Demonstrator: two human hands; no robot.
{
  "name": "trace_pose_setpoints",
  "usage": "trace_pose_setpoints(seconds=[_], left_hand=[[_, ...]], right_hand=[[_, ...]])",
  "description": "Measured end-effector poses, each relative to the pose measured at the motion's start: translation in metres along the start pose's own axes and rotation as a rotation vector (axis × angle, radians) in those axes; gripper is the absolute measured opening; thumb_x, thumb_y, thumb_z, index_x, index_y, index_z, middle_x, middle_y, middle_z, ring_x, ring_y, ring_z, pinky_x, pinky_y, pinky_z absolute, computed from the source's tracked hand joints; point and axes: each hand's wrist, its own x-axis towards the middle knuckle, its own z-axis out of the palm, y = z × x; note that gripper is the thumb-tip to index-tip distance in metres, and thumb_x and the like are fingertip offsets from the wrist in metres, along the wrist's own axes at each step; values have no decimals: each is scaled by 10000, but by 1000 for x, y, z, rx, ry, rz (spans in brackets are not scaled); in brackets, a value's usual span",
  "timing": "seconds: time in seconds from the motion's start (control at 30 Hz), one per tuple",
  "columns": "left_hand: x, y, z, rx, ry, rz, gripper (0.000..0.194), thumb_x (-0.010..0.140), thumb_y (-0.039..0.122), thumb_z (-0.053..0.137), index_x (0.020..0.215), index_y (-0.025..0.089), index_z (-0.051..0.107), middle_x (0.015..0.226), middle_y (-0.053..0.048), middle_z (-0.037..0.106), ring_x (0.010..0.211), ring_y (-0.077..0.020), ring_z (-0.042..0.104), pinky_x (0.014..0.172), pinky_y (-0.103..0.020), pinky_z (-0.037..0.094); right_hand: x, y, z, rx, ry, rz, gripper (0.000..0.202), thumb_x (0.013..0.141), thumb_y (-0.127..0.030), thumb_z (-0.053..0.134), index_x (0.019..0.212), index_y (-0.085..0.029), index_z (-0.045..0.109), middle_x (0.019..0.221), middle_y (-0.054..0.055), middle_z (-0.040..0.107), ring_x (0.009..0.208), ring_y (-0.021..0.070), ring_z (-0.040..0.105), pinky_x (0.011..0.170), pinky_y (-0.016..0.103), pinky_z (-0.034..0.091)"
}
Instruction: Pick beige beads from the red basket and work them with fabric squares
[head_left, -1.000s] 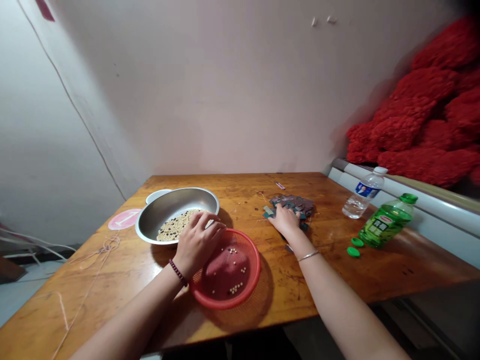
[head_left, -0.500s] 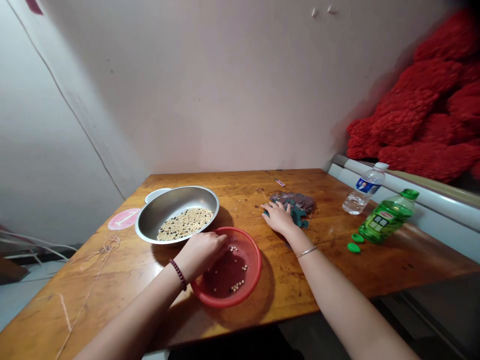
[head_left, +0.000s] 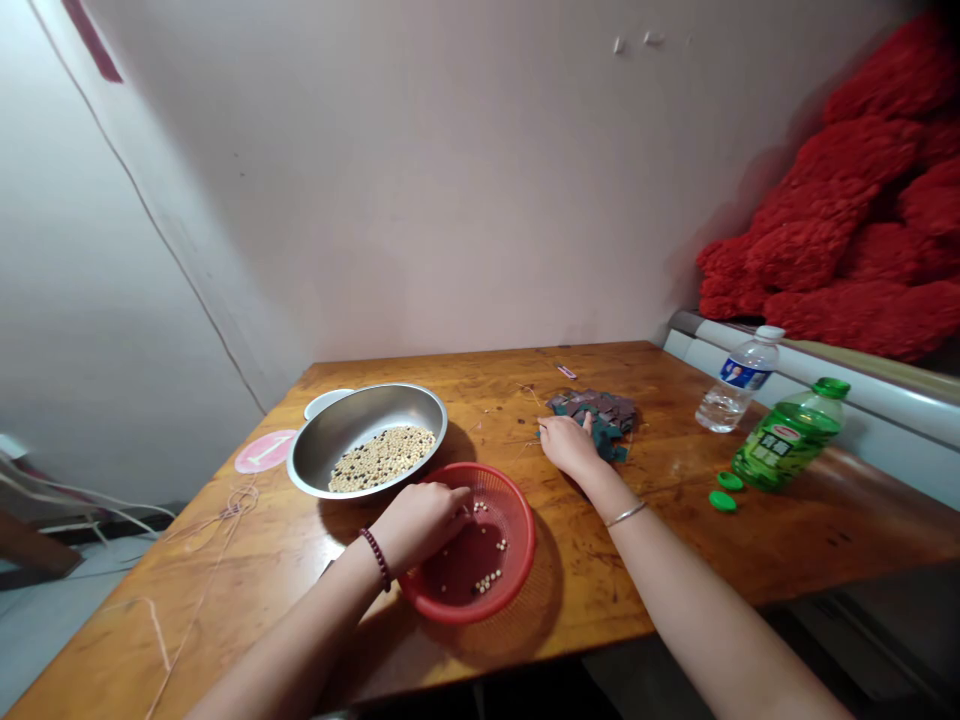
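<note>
- The left hand (head_left: 421, 522) had come down into the red basket (head_left: 529, 550); a second earlier it was over the rim, near the bowl. Its fingers were curled under – whether they met or pinched anything, I could not tell.
- The right hand (head_left: 574, 448) rested at the near left edge of the pile of dark pieces (head_left: 596, 404), its fingers more bent than half a second before; the thumb stood apart from them, but I could not tell if a piece was held.
- Loose beans (head_left: 487, 582) lay right of the left hand, on the basket floor – its fingers hid part of that floor.
- Just beyond the left hand stood the metal bowl (head_left: 330, 440), with more pale and dark beans (head_left: 382, 458) inside.
- Well right of the right hand were two green caps (head_left: 722, 500), a green bottle (head_left: 791, 437) and a clear bottle (head_left: 739, 380).
</note>
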Motion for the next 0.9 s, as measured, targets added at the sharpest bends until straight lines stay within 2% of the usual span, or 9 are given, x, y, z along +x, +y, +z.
trace_pose_setpoints(seconds=[0.1, 0.2, 0.3, 0.37, 0.43, 0.53, 0.67, 0.77, 0.9], left_hand=[[-1, 0, -6, -24, 11, 15, 234, 878, 357, 426, 782, 197, 566, 695, -20, 629, 626, -158, 599, 566, -246, 385], [-1, 0, -12, -16, 53, -20, 256, 897, 351, 388, 802, 193, 565, 713, -30, 632, 630, -155, 594, 568, -247, 386], [0, -1, -13, 54, 81, -70, 268, 903, 372, 375, 884, 196, 575, 765, -53, 644, 681, -171, 611, 585, -257, 404], [1, -2, -12, 104, 84, -88, 281, 906, 388, 366, 936, 201, 573, 775, -62, 647, 699, -182, 619, 589, -264, 414], [1, -3, -10, 139, 81, -87, 279, 911, 387, 353, 938, 210, 568, 765, -58, 649, 690, -192, 621, 584, -274, 423], [2, -3, -7, 160, 63, -77, 267, 909, 374, 354, 866, 208, 559, 729, -49, 646, 639, -195, 616, 569, -282, 429], [4, -4, -4, 158, 64, -70, 267, 908, 360, 347, 843, 205, 555, 712, -52, 648, 634, -203, 621, 569, -289, 434], [4, -5, -2, 147, 76, -64, 234, 898, 333, 369, 870, 205, 562, 731, -54, 653, 644, -199, 625, 571, -282, 431], [4, -4, -2, 112, 91, -61, 246, 900, 327, 367, 885, 192, 571, 744, -62, 654, 655, -185, 624, 588, -276, 435]], right_hand=[[3, -2, -7, 120, 71, 50, 294, 874, -214, 417, 1022, -182, 670, 1084, 118, 662, 1078, 257, 559, 1058, 580, 44], [6, -6, -13, 406, 122, 94, 321, 868, -315, 447, 1016, -151, 680, 1065, 138, 668, 1057, 260, 583, 1018, 484, 280], [5, -16, -18, 587, 64, 49, 396, 869, -407, 436, 1015, -133, 682, 1033, 111, 687, 965, 210, 636, 852, 332, 461], [0, -25, -21, 702, -7, 11, 413, 856, -443, 449, 1018, -145, 683, 1018, 90, 694, 920, 190, 654, 786, 297, 492], [-8, -35, -24, 995, -168, 35, 413, 773, -456, 575, 1008, -136, 688, 1019, 110, 691, 891, 205, 662, 778, 315, 499], [-19, -47, -25, 1108, -283, 48, 439, 654, -455, 702, 959, -139, 707, 969, 122, 703, 861, 216, 666, 801, 344, 499], [-28, -58, -17, 1167, -303, -42, 443, 564, -399, 773, 924, -147, 715, 960, 121, 705, 878, 234, 669, 854, 380, 495], [-33, -64, -7, 1164, -327, -98, 430, 582, -370, 764, 943, -144, 709, 976, 125, 699, 898, 260, 669, 869, 422, 498], [-37, -68, 0, 1083, -291, -140, 376, 602, -271, 740, 952, -138, 706, 1001, 129, 689, 937, 275, 660, 913, 456, 475]])
